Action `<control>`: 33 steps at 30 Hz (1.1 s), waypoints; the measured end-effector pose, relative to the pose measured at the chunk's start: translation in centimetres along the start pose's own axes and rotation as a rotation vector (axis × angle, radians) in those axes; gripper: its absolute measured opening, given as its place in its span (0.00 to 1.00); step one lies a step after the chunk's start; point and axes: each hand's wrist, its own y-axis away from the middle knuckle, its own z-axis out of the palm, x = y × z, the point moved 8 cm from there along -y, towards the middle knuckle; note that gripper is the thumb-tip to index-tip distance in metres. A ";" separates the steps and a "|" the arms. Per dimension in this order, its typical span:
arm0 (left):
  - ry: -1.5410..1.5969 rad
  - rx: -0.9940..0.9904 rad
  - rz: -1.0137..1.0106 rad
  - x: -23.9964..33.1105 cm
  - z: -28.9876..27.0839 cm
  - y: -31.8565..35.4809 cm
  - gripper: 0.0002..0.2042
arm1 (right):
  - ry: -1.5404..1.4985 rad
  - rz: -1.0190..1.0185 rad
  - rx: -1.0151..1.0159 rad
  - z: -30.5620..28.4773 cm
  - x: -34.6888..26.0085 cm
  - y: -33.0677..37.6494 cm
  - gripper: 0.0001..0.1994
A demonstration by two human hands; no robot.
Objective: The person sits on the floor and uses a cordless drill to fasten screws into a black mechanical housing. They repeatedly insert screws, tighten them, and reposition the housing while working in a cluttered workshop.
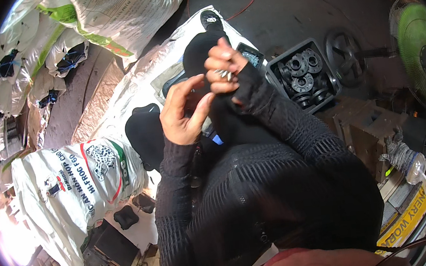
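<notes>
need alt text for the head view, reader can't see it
Curled right hand holding several small silvery pieces, the open left hand raised beside it above black-clothed legs. To the right are a crate of round black parts and a green fan; printed white sacks are at left.

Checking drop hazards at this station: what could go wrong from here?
1. The small metal pieces bunched in the right hand could slip; against the black trousers or dark floor they may be hard to spot.
2. The small tray appears beside the right wrist in this view; a swing of that arm might tip it.
3. A dropped piece could land in the crate and get lost among the black round parts.
</notes>
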 end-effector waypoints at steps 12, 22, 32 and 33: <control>-0.418 0.189 0.004 -1.3 -4.3 5.7 0.06 | 0.285 0.169 0.275 -7.1 11.3 -1.9 0.15; -0.547 0.170 0.023 -3.6 -4.5 5.9 0.06 | 0.159 0.235 0.302 -10.5 12.8 -1.8 0.15; -0.412 0.163 -0.074 -7.1 -7.3 7.7 0.09 | 0.142 0.206 0.264 -13.3 11.4 -0.4 0.21; -0.445 0.109 -0.076 -6.8 -7.8 8.2 0.09 | 0.204 0.216 0.377 -14.3 11.1 0.1 0.22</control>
